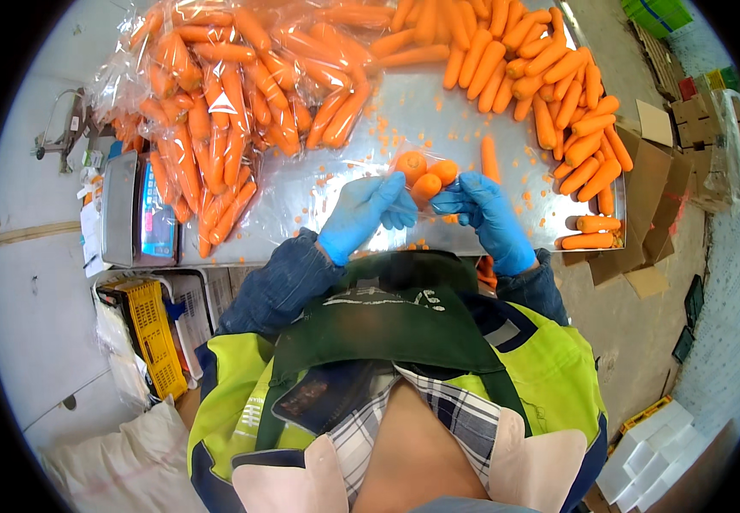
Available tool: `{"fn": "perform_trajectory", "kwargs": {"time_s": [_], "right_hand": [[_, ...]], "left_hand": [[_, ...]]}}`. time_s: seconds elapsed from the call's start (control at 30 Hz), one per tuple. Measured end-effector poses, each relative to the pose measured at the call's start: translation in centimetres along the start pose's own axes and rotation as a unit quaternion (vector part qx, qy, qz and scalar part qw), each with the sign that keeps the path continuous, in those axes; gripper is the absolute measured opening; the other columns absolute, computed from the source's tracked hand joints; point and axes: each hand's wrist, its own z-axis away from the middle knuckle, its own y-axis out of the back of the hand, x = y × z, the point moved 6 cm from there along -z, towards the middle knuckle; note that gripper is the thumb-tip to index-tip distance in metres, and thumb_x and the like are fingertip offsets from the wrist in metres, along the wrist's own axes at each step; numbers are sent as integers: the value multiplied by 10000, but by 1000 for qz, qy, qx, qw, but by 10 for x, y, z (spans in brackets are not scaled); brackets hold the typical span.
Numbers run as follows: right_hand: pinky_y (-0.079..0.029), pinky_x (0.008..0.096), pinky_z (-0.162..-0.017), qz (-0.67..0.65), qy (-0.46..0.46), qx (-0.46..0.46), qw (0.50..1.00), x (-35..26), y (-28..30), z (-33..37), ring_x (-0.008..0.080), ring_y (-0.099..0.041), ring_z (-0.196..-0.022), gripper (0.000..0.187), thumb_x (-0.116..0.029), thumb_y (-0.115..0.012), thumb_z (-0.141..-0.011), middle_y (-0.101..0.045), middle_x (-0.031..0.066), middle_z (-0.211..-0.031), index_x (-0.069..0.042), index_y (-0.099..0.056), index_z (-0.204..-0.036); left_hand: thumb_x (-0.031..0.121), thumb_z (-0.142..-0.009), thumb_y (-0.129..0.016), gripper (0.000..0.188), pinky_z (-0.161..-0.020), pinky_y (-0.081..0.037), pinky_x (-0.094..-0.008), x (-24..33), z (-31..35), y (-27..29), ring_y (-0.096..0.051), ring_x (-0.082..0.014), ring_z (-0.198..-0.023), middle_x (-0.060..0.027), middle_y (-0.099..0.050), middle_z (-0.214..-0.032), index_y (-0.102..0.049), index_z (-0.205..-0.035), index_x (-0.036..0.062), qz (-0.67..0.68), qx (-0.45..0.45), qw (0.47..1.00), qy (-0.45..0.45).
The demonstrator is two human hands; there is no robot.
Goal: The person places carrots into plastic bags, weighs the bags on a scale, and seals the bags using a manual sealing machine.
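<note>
Close in front of me, both hands in blue gloves hold a clear plastic bag (398,170) with three carrots (427,185) showing their ends. My left hand (363,212) pinches the bag's left side. On the other side, the closed fingers of my right hand (487,218) grip the bag's edge beside the carrots. A single loose carrot (489,160) lies on the metal table (425,94) just beyond my right hand. The film is so thin that its full outline cannot be made out.
Packed bags of carrots (233,111) are heaped at the left, by a scale with a lit screen (159,214). Loose carrots (549,85) pile up along the far right. Cardboard boxes (643,201) stand off the table's right edge; a yellow crate (152,329) sits below left.
</note>
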Motion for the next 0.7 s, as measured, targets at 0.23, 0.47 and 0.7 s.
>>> {"fn": "perform_trajectory", "kwargs": {"time_s": [0.23, 0.47, 0.7], "right_hand": [[-306, 179, -467, -81, 213, -19, 973, -119, -11, 0, 45, -410, -524, 217, -211, -513, -985, -534, 5, -663, -23, -592, -910], [-477, 168, -666, -109, 263, 93, 954, -167, 4, -39, 58, -580, -709, 316, -176, -503, -974, -642, 30, -824, 0, -565, -1229], [-483, 176, -690, -48, 158, 101, 981, -79, 54, -56, 55, -583, -733, 358, -169, -526, -960, -659, 34, -878, -31, -534, -1290]], "left_hand": [[428, -989, -449, 514, -639, -488, -259, 115, -17, 1, -642, -142, -702, -115, -688, -778, -673, -861, -16, -10, -13, 998, -58], [385, -994, -444, 487, -874, -483, -303, 182, -108, 34, -660, -187, -930, -150, -691, -1042, -655, -1063, -49, 18, -52, 990, -132], [357, -1014, -397, 475, -1048, -400, -342, 298, -141, 120, -550, -223, -1185, -134, -595, -1253, -572, -1220, -32, -15, 47, 938, -342]]}}
